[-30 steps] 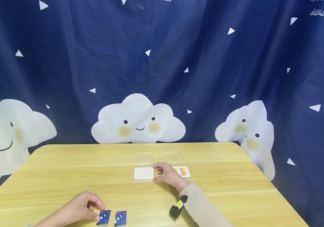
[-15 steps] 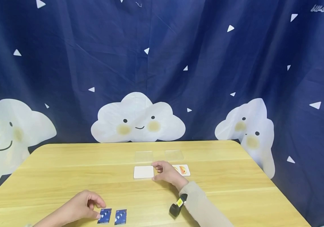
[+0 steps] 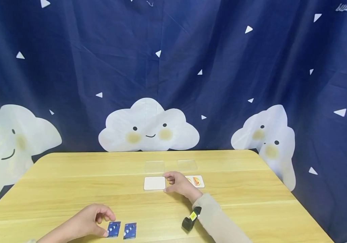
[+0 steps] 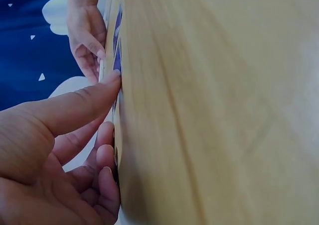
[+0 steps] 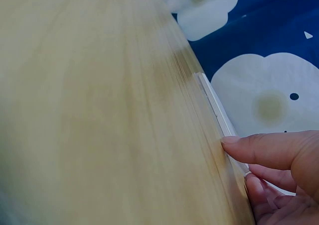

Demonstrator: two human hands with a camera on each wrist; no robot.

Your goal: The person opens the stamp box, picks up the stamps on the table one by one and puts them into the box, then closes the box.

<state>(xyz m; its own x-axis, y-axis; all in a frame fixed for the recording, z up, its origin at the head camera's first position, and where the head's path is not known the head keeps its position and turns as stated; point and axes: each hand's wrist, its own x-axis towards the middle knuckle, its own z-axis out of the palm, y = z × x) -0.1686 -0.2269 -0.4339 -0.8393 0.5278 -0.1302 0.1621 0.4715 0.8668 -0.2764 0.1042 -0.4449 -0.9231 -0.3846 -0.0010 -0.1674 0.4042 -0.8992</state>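
Observation:
My left hand [image 3: 91,219] is at the near left of the table, by a blue postage stamp [image 3: 114,229] printed with moon phases. Its thumb touches the stamp's left edge, and the index fingertip lies right by the top corner; the left wrist view shows the other fingers loosely curled near the tabletop. A second, matching stamp [image 3: 130,231] lies a little to the right. Farther back, my right hand [image 3: 179,185] pinches the right end of a blank white rounded card [image 3: 154,183] between thumb and fingers. The right wrist view shows this card [image 5: 217,108] edge-on at the thumb.
Behind the white card lie two clear rectangular pieces [image 3: 155,166], side by side. A white card with orange pictures [image 3: 197,181] is partly covered by my right hand. The wooden table's back edge [image 3: 149,152] meets a blue cloud-patterned curtain [image 3: 149,67].
The left stamp has shifted slightly right, closer to the second stamp, with my left hand at its side. My right hand and the white card stay in place. The head view moves slightly.

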